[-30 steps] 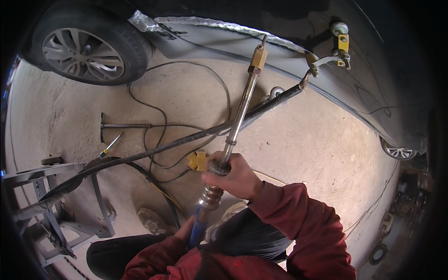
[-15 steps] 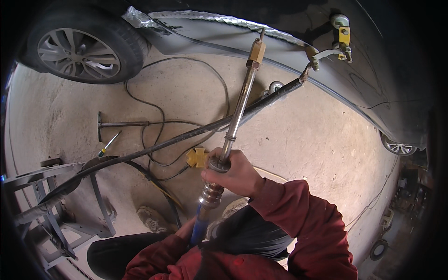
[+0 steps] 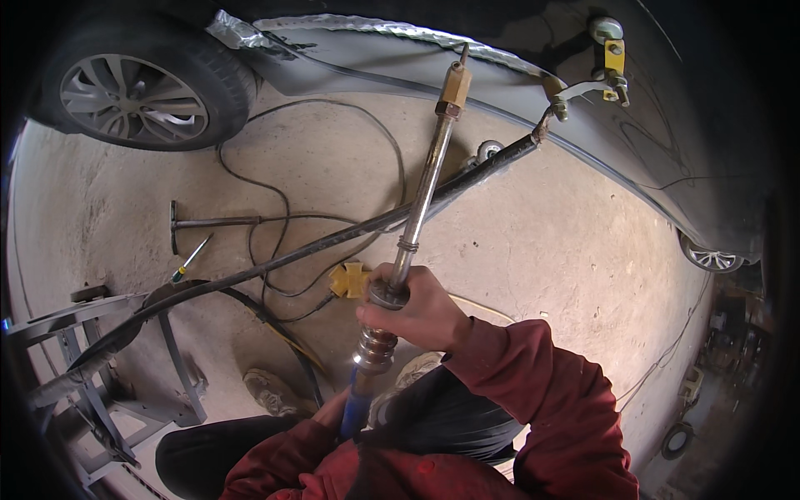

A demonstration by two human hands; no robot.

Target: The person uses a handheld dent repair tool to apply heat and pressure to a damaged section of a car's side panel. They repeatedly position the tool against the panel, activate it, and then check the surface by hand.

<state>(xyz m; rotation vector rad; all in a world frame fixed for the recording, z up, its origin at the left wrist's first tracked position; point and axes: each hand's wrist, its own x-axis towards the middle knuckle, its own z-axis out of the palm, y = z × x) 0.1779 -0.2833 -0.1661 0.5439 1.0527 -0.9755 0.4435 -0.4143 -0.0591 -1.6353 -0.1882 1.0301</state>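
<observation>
A long metal slide hammer (image 3: 423,193) with a brass-coloured head slants up from my lap toward a dark car (image 3: 375,71). Its pointed tip lies at the shiny bare-metal strip (image 3: 392,32) along the car's lower side; contact cannot be made out for sure. My right hand (image 3: 421,310) is closed around the sliding weight, at its upper collar. Lower down, my left hand (image 3: 335,411) grips the blue handle (image 3: 356,408), its fingers partly hidden by the handle and sleeve. A thick black cable (image 3: 333,243) passes behind the shaft to a clamp (image 3: 560,102) on the car.
On the concrete floor lie a T-shaped hammer (image 3: 218,222), a screwdriver (image 3: 192,258), a yellow socket block (image 3: 348,281) and looped thin cable (image 3: 287,196). A grey metal frame (image 3: 171,358) stands at left, a car wheel (image 3: 137,100) beyond it. Small wheels (image 3: 487,152) sit behind the shaft.
The view has shifted slightly, so the car and floor things sit a little further left. Both hands keep their hold on the slide hammer; its weight shows no clear slide along the shaft.
</observation>
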